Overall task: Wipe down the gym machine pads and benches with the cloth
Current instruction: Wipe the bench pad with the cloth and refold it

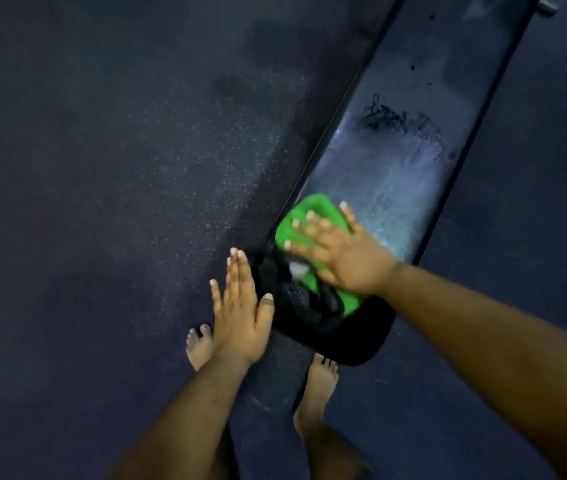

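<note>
Bare feet: planted on the dark speckled rubber floor, one each side of the near end of the bench. Risk: if wiping fluid drips off the edge, the floor underfoot may turn slick.

Left hand: fingers straight and together, holding nothing, poised just beside the near left edge of the bench; whether it touches cannot be told. Risk: it gives no firm brace, so a long reach forward could unbalance the person.

Black fabric item: lies bunched on the near end of the pad, partly under the cloth. Risk: the stroke may drag it along or push it off the end, and the pad beneath it stays unwiped.

Right hand: fingers spread flat, pressing down on the bright green folded cloth. Risk: with no curl round the cloth, it can slip out from under the palm on a fast pass.

Long dark padded gym bench: the cloth sits on its near left portion; a pale wet sheen lies just ahead. Risk: uneven streaks if the sheen dries first.

Dark smudged mark: farther along, not yet reached. Risk: light pressure may smear it.

Metal stub: at the far end; a snag point.
</note>
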Tool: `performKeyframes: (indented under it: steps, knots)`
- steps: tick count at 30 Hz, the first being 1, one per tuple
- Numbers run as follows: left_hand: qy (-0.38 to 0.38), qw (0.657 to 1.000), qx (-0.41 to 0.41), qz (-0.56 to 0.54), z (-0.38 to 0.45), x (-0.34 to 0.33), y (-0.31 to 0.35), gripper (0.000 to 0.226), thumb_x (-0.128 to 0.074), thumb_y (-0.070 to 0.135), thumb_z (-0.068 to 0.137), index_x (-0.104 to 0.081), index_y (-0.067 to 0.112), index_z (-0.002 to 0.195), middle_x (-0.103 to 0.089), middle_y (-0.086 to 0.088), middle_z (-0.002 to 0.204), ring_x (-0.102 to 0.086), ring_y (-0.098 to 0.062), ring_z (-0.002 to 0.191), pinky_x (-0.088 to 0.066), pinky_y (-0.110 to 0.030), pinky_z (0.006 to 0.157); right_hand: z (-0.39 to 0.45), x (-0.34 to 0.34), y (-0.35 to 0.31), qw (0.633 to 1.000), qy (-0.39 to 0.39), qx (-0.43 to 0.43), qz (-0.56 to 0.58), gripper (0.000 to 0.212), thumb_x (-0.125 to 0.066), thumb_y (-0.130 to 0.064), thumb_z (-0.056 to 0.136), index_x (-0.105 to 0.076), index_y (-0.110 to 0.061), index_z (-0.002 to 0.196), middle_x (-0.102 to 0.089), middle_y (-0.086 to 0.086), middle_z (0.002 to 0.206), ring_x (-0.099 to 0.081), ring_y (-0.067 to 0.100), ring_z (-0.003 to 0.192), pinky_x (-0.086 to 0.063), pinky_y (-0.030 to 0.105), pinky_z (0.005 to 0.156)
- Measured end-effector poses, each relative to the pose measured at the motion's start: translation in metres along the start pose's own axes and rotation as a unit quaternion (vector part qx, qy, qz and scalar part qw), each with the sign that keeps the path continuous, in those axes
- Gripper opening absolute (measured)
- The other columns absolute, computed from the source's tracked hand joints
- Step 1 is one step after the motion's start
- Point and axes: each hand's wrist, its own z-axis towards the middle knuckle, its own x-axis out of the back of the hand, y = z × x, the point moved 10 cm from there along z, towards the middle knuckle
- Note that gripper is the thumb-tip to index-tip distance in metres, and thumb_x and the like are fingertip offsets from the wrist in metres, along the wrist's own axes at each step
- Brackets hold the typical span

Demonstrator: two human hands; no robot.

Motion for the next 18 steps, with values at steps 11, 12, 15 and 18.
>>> performKeyframes:
  steps: [11,12,15,18]
  knots:
    - [0.043,0.999,0.013,0.018,-0.025,0.012,0.006,0.076,-0.02,0.051,0.099,0.007,0.019,0.162,0.016,0.005,0.17,0.01,-0.01,0.157,0.006,-0.05,0.127,-0.085,-0.012,-0.088,0.999,0.004,0.004,0.044,0.07,-0.05,-0.049,0.094,-0.026,-0.039,0.159,-0.02,-0.001,0.169,-0.015,0.025,0.157,-0.014,0.066,0.12]
    - [0.025,0.999,0.029,0.019,-0.028,0.007,-0.001,0.076,-0.018,0.053,0.098,0.009,0.022,0.162,0.017,0.007,0.169,0.011,-0.007,0.156,0.005,-0.05,0.127,-0.087,-0.013,-0.081,0.999,-0.009,-0.002,0.044,0.069,-0.05,-0.049,0.095,-0.026,-0.039,0.159,-0.021,0.0,0.169,-0.016,0.026,0.157,-0.015,0.068,0.119]
    - [-0.006,0.997,0.068,-0.036,-0.03,-0.006,-0.015,0.078,-0.014,0.058,0.093,0.012,0.027,0.16,0.006,0.011,0.169,0.001,-0.005,0.156,0.001,-0.047,0.128,-0.031,-0.004,-0.048,0.989,0.013,-0.133,0.062,0.064,-0.039,-0.053,0.1,-0.022,-0.039,0.16,-0.018,0.002,0.17,-0.011,0.028,0.157,-0.003,0.072,0.119]
    - [0.023,0.988,0.091,-0.121,-0.035,-0.002,-0.02,0.08,-0.018,0.056,0.091,0.017,0.031,0.158,-0.006,0.013,0.168,-0.01,-0.001,0.153,0.001,-0.039,0.128,0.041,0.01,-0.051,0.975,0.017,-0.205,0.081,0.06,-0.038,-0.055,0.097,-0.035,-0.039,0.155,-0.028,-0.001,0.166,-0.013,0.028,0.156,0.006,0.071,0.118]
